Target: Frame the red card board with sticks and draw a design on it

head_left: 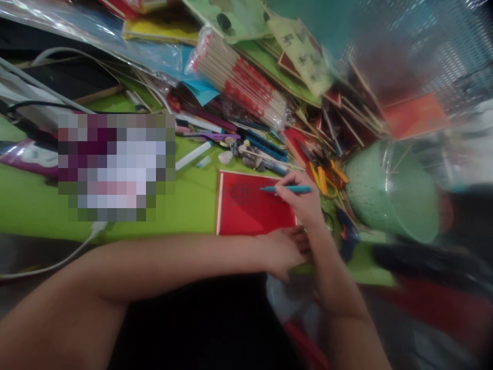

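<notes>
A red square panel [256,210] with pale edges lies on the green table. Dark line drawing shows on its upper left part. In my right hand [304,200] is a slim blue pen [295,189], pinched between thumb and fingers, its tip pointing left at the drawing. Whether the tip touches the surface I cannot tell. My left hand [283,250] rests along the panel's lower right edge, its fingers stretched out toward my right wrist and partly shaded. It holds nothing that I can see.
Pens, small stones [227,156] and a white marker [193,155] lie behind the panel. Wrapped sticks [239,77] lie farther back. To the right are orange-handled scissors [325,177] and a green basket [389,190]. A cable [82,246] runs at left beside a blurred-out object.
</notes>
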Available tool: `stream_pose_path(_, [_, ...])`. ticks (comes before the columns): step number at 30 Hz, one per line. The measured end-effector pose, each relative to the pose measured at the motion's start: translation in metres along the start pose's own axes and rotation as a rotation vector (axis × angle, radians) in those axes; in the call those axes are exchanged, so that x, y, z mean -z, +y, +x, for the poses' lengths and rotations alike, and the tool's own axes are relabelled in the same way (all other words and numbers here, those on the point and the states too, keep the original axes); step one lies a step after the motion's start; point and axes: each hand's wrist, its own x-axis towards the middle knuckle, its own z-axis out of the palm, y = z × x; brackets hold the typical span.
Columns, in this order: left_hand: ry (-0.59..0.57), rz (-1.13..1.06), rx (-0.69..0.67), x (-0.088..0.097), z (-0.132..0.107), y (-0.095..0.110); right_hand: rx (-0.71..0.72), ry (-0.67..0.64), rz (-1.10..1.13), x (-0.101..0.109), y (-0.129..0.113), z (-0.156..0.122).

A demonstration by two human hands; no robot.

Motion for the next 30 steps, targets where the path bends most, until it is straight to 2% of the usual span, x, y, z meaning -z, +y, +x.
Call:
stream_pose_path(4, [-0.008, 0.012, 0.001, -0.0020, -0.0002, -0.0004, -0.010, 0.039, 0.022, 0.0012, 0.0044, 0.0007])
stream_pose_path(14, [-0.001, 0.036, -0.004, -0.0057, 0.0005, -0.0012, 0.028, 0.018, 0.010, -0.0013, 0.0053, 0.0015])
stream_pose_path(26, [-0.035, 0.059, -0.001, -0.0021, 0.0002, -0.0009, -0.004, 0.000, -0.005, -0.0021, 0.0042, 0.0018])
stream_pose_path(30, [0.000, 0.035, -0.010, -0.0030, 0.0003, -0.0009, -0.014, -0.011, -0.002, -0.0025, 0.0047, 0.0017])
